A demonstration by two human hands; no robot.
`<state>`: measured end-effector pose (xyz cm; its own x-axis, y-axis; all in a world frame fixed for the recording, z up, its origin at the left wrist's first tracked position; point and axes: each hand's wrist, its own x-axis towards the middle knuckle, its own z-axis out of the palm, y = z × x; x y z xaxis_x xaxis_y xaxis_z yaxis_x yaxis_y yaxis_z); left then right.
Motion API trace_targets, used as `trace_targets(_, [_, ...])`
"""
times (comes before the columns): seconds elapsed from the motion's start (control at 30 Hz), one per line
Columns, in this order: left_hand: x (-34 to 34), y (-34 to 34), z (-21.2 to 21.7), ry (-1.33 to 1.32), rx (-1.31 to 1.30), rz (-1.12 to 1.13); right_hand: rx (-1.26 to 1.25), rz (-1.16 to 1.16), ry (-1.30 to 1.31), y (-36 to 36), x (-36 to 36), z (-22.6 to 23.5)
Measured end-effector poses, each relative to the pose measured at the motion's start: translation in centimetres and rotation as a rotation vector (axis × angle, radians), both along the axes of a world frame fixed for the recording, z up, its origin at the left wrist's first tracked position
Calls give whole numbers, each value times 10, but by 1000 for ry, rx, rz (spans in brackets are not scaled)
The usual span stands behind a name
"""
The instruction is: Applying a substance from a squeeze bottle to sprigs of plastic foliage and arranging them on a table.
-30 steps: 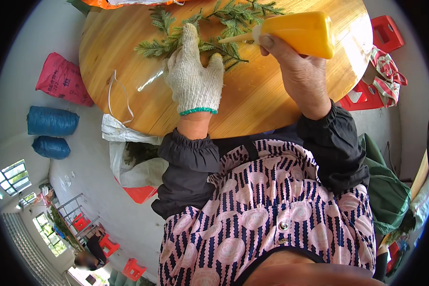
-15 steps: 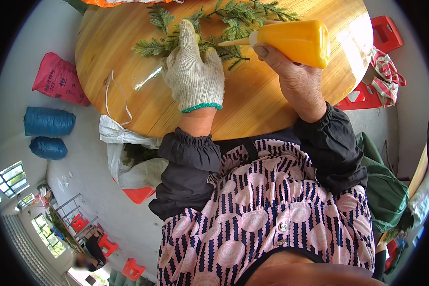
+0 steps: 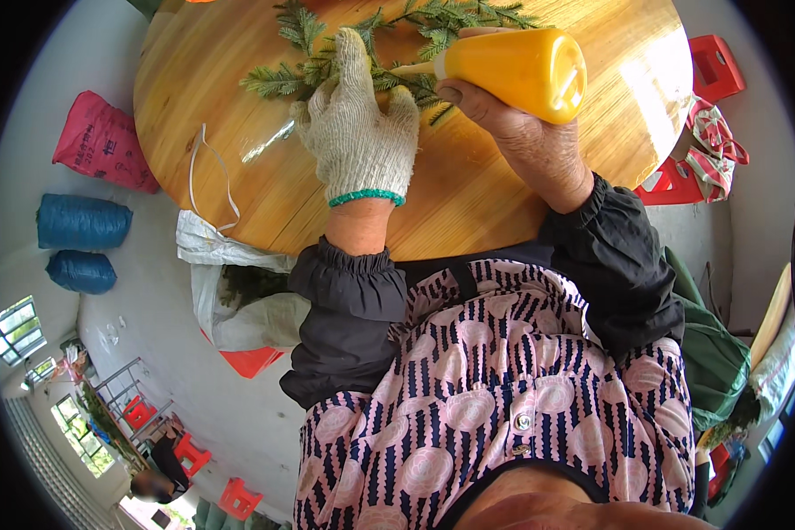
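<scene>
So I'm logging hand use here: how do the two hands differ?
The left hand wears a white knit glove; the right hand is bare. The left lies flat on the green sprigs; the right grips a yellow bottle, tilted toward them. Both are over the round wooden table.

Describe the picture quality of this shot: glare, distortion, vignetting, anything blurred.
Head view: strong fisheye bending, black corners around a circular image; bright glare on the round wooden table at upper right; the gloved left hand, the right hand and its yellow squeeze bottle look sharp; the fern sprigs are clear; the far room at lower left is small and soft.
</scene>
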<state>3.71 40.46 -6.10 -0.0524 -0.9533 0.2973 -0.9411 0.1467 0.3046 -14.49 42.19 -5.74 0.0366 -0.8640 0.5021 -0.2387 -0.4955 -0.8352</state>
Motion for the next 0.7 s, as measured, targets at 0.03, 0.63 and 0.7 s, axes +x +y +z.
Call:
trace_targets(0.03, [0, 1, 0, 5, -4, -11, 2, 2, 2, 1, 1, 0])
trace_targets(0.63, [0, 3, 2, 88, -116, -27, 66, 2, -200, 2, 3, -2])
trace_targets(0.7, [0, -1, -1, 86, -233, -121, 200, 39, -400, 3, 3, -3])
